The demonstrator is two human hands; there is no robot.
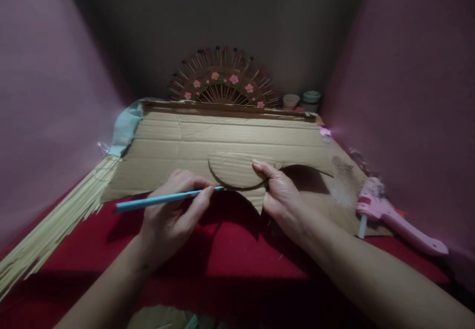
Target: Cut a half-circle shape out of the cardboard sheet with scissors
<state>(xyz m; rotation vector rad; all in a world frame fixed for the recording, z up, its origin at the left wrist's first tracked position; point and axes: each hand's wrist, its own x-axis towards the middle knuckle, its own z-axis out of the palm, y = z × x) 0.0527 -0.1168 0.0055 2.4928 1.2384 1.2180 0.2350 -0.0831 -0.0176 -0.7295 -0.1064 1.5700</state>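
A half-round cardboard piece point(237, 169) lies flat on a larger cardboard sheet point(159, 143) whose near edge has curved cut-outs. My right hand point(280, 190) grips both at the right, its thumb on top of the half-round piece and its other fingers hidden underneath. Between the thumb and fingers of my left hand point(181, 205) is a light blue pencil point(159, 200). Its tip meets the sheet beside the curved edge of the half-round piece.
A pink glue gun point(397, 215) rests at the right on a brown board point(349, 195). Thin pale sticks point(63, 220) lie bundled at the left. Behind the sheet stand a fan-shaped decoration with pink flowers point(222, 79) and small tubs point(310, 99). Red cloth point(230, 255) covers the table.
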